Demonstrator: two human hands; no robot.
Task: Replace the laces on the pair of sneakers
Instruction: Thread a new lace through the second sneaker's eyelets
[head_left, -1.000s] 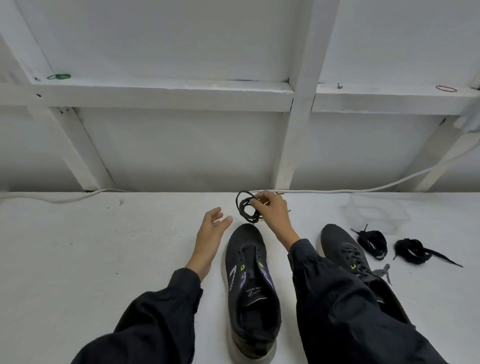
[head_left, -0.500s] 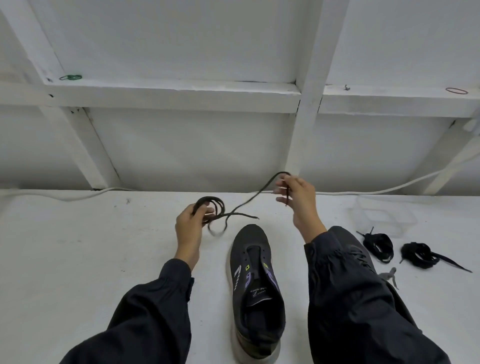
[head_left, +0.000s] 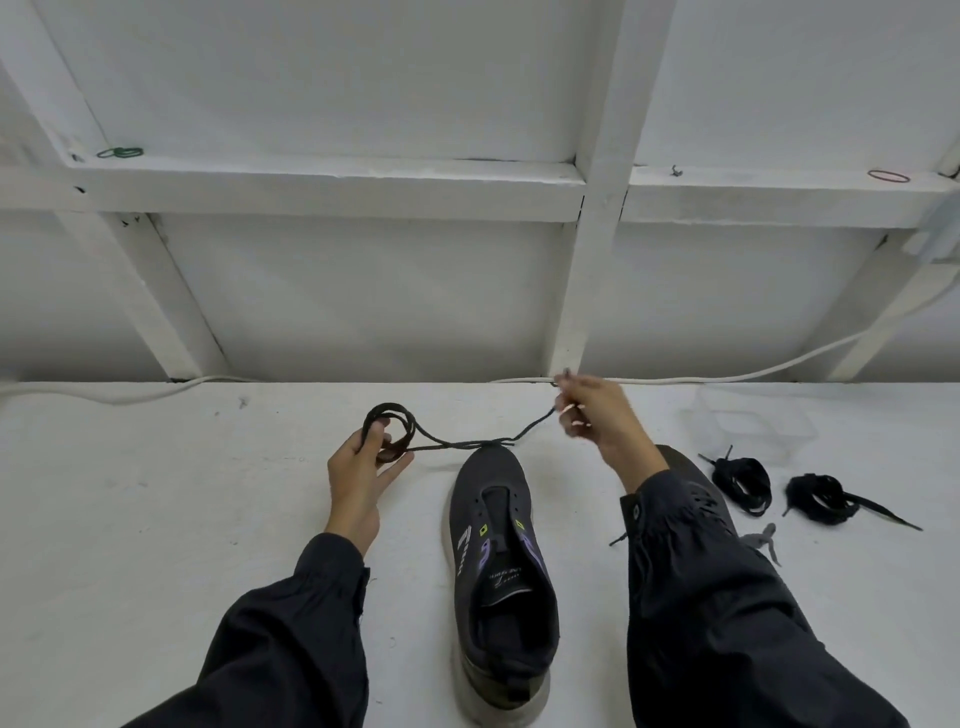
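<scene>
Left hand (head_left: 358, 483) holds the coiled part of a dark lace (head_left: 457, 444) between thumb and fingers, on the far-left side of the toe of the unlaced sneaker (head_left: 498, 613). Also the right hand (head_left: 597, 415), a little blurred, pinches the other end of the same lace with curled fingers, at the far-right of the toe. Between the two hands the lace runs left to right and hangs low just over the toe tip; I cannot tell if it touches it. The sneaker lies on the white table (head_left: 156, 519) with its long axis from near to far, toe at the far end, so the empty eyelets (head_left: 475, 512) are nearer to the person than both hands are. In my judgement the free end must come toward the near side to reach the farthest eyelets, and the right hand is the one which has the tip. On the insole (head_left: 506, 577) there is small white writing, but it is too small to read.
</scene>
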